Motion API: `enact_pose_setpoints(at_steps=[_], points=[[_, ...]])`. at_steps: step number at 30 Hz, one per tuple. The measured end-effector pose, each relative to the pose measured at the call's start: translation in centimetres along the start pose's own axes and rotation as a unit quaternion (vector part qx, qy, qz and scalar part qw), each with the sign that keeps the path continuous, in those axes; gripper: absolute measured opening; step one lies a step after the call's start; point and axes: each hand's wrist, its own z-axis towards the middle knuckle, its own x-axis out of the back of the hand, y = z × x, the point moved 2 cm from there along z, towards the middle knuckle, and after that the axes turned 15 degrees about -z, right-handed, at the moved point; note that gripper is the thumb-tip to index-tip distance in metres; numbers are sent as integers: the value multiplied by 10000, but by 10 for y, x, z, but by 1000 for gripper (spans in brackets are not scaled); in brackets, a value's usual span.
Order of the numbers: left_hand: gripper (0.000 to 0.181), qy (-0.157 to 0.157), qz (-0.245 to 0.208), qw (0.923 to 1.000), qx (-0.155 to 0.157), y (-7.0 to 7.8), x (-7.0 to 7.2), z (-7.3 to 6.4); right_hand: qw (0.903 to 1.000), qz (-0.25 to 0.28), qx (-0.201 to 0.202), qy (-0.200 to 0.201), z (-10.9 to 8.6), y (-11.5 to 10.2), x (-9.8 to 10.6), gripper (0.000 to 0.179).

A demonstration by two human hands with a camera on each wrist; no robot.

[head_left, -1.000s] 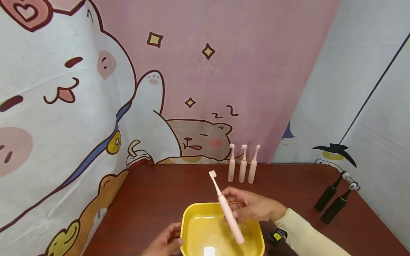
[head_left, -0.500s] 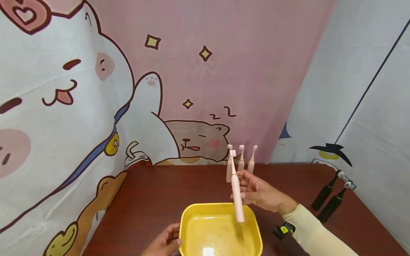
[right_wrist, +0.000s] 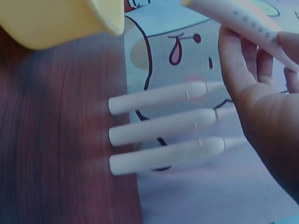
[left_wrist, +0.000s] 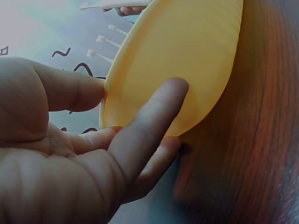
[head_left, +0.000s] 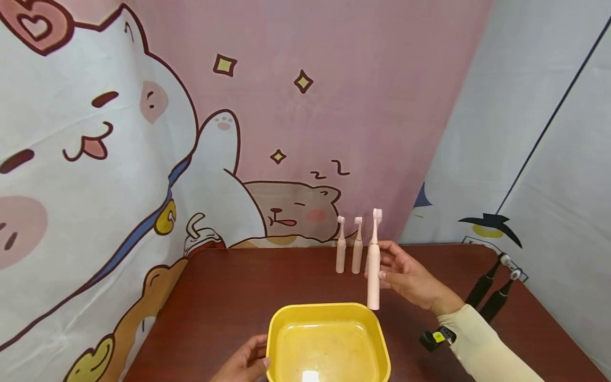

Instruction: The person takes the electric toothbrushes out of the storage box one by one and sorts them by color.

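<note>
My right hand (head_left: 408, 276) grips a pale pink electric toothbrush (head_left: 374, 276) by its handle, brush head up and nearly upright, above the table behind the tub's right corner. In the right wrist view the held toothbrush (right_wrist: 252, 23) shows a row of small marks along its handle. Behind it stand three matching pink toothbrushes (head_left: 357, 254); the held one and my hand largely hide the rightmost in the head view. My left hand (head_left: 245, 361) rests against the left outer side of a yellow tub (head_left: 329, 313), fingers fairly straight, one fingertip at the rim (left_wrist: 110, 79).
Two black electric toothbrushes (head_left: 496, 297) stand at the right of the dark red-brown table (head_left: 224, 297), partly behind my right forearm. A cartoon-printed cloth (head_left: 372, 106) hangs behind the table and along its sides.
My right hand has carried the pink toothbrush from over the tub away to the right and back, turning it from tilted to nearly upright. My left hand stays at the tub.
</note>
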Motion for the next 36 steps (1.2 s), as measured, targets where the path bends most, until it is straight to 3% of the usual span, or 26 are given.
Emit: enact_pose_setpoints(at_steps=[11, 19, 26, 32, 36], points=[[63, -233, -135, 9996, -33, 0, -1, 2, 9971, -113, 197, 723, -12, 7, 19, 60], [62, -334, -148, 9993, -74, 0, 2, 1, 9877, -454, 250, 1473, -18, 12, 28, 60], [63, -181, -215, 9996, 76, -3, 5, 2, 9634, -880, 543, 2473, -16, 18, 32, 58], [62, -207, -224, 9995, 61, -3, 5, 2, 9385, -1649, 74, 3034, -11, 27, 38, 59], [62, -311, -223, 9993, -28, -2, 5, 2, 9319, -1774, -116, 3161, -7, 34, 43, 60]])
